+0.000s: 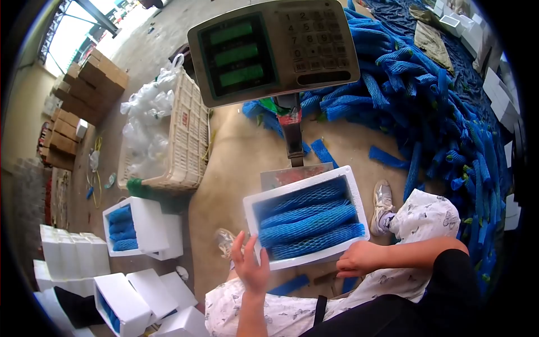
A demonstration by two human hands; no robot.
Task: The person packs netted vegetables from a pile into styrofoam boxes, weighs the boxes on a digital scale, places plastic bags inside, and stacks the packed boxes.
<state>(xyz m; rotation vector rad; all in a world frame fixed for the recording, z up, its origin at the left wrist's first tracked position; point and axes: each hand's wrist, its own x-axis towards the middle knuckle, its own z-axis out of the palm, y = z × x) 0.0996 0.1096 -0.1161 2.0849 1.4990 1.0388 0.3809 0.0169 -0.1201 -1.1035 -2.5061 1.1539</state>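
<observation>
The white box [306, 256] lies crosswise, just beyond the spread left hand [252, 272] and curled right hand [358, 259], whose grip is unclear.

The bare floor [227, 163] bears a beige crate [189, 126] left of upper centre, white foam boxes [154, 226] at lower left and loose blue netting pieces [388, 158] right of centre. Mid-frame, a metal scale plate [289, 175] carries an open foam box [314, 251].

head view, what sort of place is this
Probably a warehouse packing area, perhaps for produce: a digital weighing scale, a white foam box holding blue mesh-sleeved items, and a large heap of similar ones.
</observation>
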